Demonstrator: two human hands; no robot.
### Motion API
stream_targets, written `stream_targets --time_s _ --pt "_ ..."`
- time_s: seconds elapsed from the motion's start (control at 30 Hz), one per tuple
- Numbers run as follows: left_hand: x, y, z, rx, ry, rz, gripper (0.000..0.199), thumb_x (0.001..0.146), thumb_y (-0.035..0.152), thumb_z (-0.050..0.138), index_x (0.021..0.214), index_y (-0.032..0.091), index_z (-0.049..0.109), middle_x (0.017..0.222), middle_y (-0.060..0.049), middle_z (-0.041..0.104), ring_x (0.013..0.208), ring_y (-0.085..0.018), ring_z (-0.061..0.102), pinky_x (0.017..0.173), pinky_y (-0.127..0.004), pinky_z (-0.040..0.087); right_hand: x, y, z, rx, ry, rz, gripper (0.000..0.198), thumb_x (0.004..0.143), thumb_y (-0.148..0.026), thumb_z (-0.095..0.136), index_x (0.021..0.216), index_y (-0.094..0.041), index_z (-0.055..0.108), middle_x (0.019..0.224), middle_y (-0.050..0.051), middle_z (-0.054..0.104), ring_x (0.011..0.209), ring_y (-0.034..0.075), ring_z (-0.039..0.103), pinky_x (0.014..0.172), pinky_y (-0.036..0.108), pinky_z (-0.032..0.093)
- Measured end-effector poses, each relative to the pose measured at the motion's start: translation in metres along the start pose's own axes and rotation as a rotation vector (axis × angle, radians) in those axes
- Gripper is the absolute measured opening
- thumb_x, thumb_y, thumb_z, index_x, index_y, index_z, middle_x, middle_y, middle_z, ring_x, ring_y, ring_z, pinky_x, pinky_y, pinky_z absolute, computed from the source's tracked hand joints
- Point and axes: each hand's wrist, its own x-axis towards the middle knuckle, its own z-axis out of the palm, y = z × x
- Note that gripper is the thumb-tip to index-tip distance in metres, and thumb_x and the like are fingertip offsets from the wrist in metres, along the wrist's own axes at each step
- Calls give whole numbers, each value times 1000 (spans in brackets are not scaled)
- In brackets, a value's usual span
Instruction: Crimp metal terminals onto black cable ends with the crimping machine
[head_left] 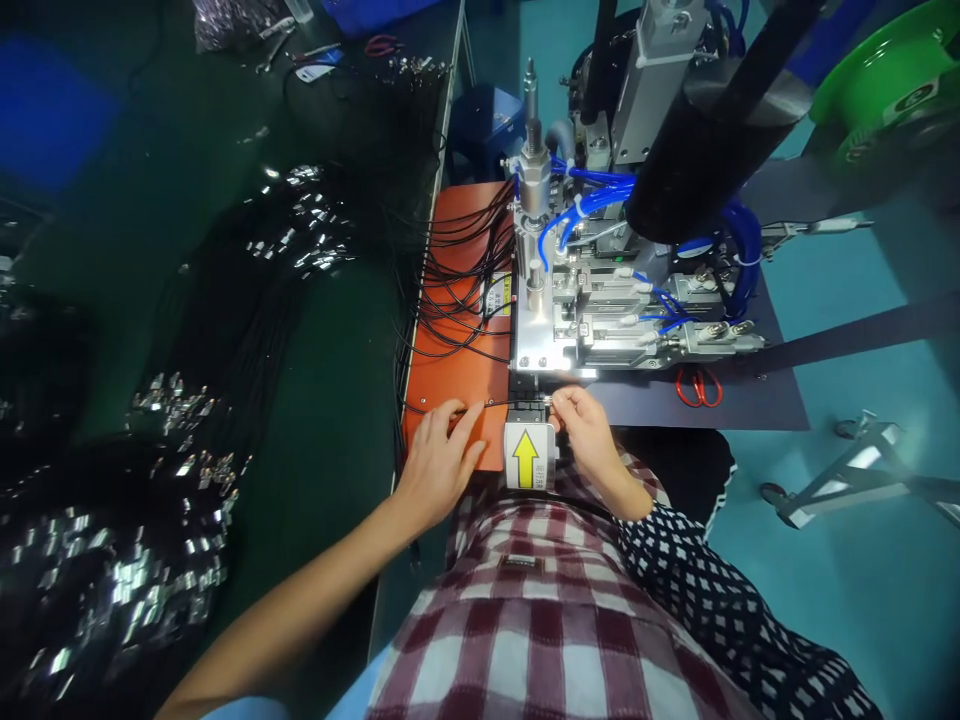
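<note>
A thin black cable (pixel 496 403) runs sideways across the front of a press-like machine (pixel 536 335). My left hand (pixel 439 455) is closed on it over the orange plate (pixel 457 372), the fingers bent around the cable. At the cable's other end, my right hand (pixel 589 430) pinches a small metal connector (pixel 548 400), mostly covered by the fingertips. Between the hands the cable lies over a dark fixture block (pixel 527 410). Just below that is a white label with a yellow arrow (pixel 526 458).
Several black cables (pixel 461 250) trail from the machine over the orange plate. Bundles of cables with shiny metal ends (pixel 180 400) lie on the dark green table (pixel 337 400) at left. Red-handled scissors (pixel 699 387) rest on the right, and a black cylinder (pixel 697 160) hangs above.
</note>
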Motion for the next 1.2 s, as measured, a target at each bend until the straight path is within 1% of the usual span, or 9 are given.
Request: stream_targets --time_s 0.1,0.2,0.33,0.53,0.73,0.87,1.0,1.1,1.2 --pt "-5 -2 4 113 -5 21 50 100 34 44 148 21 42 137 -16 50 125 -32 48 103 -48 45 1 0 -1 -15 3 -5 32 82 -51 68 77 -21 56 58 -6 53 54 11 49 56 25 40" --pt "-1 -2 8 167 -6 9 52 100 37 43 149 18 42 141 -18 48 128 -34 46 104 -49 45 0 -1 -6 -10 29 5 37 82 -56 66 76 -20 58 66 -4 57 55 10 51 56 25 41" --pt "0 -1 9 157 17 9 51 100 35 43 148 20 43 140 -17 50 128 -33 47 105 -49 46 -4 -1 -20 5 95 33 42 81 -61 64 78 -19 60 73 -2 59 55 9 52 55 25 40" --pt "2 -1 5 107 16 0 48 100 33 43 146 19 47 137 -17 52 128 -33 48 105 -50 47 -14 2 -39 36 215 45 40 76 -57 72 77 -19 61 73 -2 58 56 9 50 53 25 40" --pt "59 -16 3 24 -7 26 49 101 29 37 146 9 44 147 -20 45 137 -33 41 112 -50 42 -17 -1 -43 35 211 37 35 77 -52 72 76 -19 60 72 -3 56 57 9 50 55 24 40" --pt "83 -28 -9 -73 -27 95 47 101 24 34 146 14 42 151 -16 42 140 -27 41 114 -46 41 -19 -7 -44 39 215 28 33 77 -50 73 76 -19 61 72 -3 56 57 10 49 56 25 41" --pt "56 -27 -30 -196 65 168 41 99 22 38 138 17 50 137 -15 54 127 -23 55 104 -39 50 -23 -10 -54 53 230 15 33 76 -50 74 73 -20 61 71 -3 55 57 10 49 55 26 42" --pt "14 -19 -38 -240 122 350 31 96 20 46 123 19 61 110 -13 67 101 -22 66 86 -35 56 -27 -9 -64 54 260 10 32 76 -49 74 74 -20 61 72 -3 55 57 10 49 54 25 42" --pt "-34 -14 -36 -209 -23 511 27 93 17 49 116 16 64 95 -12 70 81 -20 65 70 -34 54 -30 -6 -74 56 262 24 32 76 -50 74 73 -20 61 72 -2 55 57 10 49 54 25 41"
